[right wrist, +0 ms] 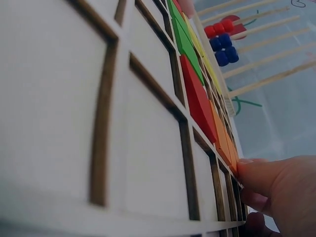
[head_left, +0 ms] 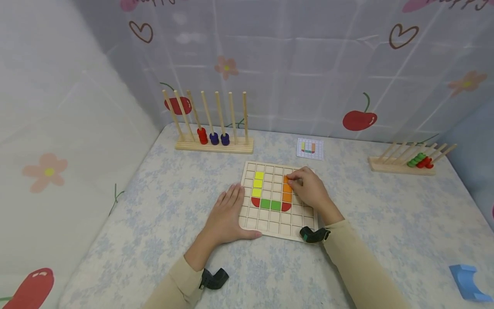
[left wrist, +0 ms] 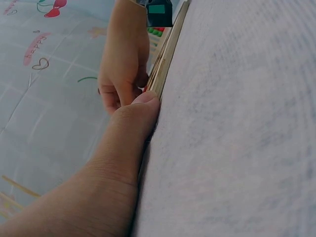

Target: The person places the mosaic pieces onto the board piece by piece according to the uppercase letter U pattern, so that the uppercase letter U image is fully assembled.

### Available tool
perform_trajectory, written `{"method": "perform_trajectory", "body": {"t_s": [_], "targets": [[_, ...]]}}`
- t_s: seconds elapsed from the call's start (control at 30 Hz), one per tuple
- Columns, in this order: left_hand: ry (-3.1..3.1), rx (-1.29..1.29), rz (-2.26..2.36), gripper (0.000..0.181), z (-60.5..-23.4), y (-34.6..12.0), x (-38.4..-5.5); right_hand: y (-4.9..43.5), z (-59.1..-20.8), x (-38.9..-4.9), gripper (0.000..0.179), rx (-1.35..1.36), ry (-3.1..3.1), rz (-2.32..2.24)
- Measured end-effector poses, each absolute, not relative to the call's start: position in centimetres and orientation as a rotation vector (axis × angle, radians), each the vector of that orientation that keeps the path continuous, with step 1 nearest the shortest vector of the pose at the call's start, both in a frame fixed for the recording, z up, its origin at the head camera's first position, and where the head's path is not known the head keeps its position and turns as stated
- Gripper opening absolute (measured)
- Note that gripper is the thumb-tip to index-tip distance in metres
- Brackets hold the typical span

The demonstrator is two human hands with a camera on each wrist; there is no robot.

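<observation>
A wooden grid board [head_left: 270,225] lies on the table, with a U of coloured tiles in its squares. Yellow tiles [head_left: 257,183] form the left side, orange tiles [head_left: 287,197] the right. Green tiles [head_left: 270,204] lie between two rounded red tiles [head_left: 286,207] along the bottom. My right hand [head_left: 308,187] pinches the top orange tile [right wrist: 234,167] with thumb and fingertips, at its square. Fingers straight, my left hand [head_left: 227,216] rests against the board's left side, its thumb [left wrist: 148,98] at the near edge.
Behind the board lies a pattern card [head_left: 310,149] with a similar U. A peg rack [head_left: 214,147] with red and blue beads stands back left; another rack [head_left: 401,167] with green and red beads is at right. A blue curved block [head_left: 466,283] sits near right.
</observation>
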State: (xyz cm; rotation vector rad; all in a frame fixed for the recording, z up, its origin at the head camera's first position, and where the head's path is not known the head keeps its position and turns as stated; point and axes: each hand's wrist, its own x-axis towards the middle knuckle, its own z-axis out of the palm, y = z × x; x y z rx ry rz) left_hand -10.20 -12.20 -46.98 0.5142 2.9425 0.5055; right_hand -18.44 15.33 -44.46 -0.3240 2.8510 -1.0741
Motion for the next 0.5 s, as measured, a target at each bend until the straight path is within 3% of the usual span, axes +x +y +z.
{"method": "perform_trajectory", "body": {"t_s": [0.5], "targets": [[2.925,0.511,0.493,0.140,-46.9,-12.5,-10.3,16.9,-43.5,-16.2,0.029,-0.234,2.832,-1.340]]}}
